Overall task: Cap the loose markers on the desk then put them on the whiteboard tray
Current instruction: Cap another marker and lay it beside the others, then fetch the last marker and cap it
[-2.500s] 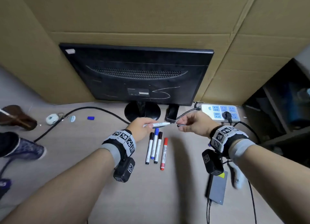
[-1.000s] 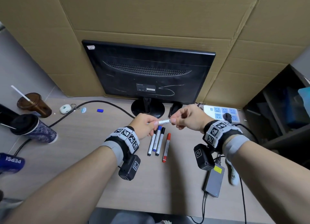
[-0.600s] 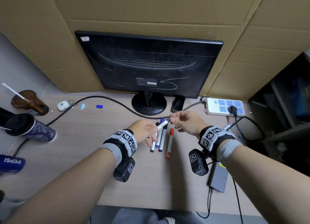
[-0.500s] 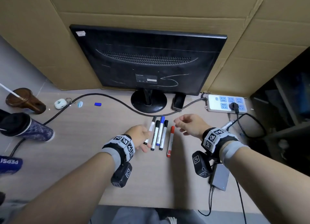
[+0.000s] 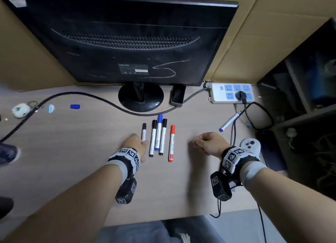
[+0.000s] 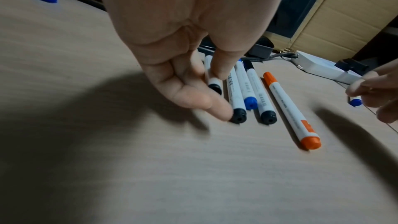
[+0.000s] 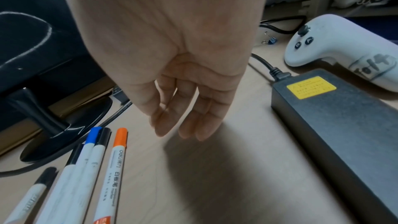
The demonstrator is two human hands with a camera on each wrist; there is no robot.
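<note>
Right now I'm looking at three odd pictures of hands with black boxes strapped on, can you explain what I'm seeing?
A person wears three cameras: one on the head looking down, one on each wrist looking along the fingers. The left hand pinches a black-capped marker beside a row of four markers on the desk. The right hand hangs relaxed, holding nothing. Also there: a monitor, a power strip, a blue-capped marker near it, a loose blue cap, a white controller and a power adapter.

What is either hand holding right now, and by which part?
The left hand pinches the short black-capped marker near its rear end, thumb against fingers. The right hand holds nothing; its fingers hang relaxed above the desk.
</note>
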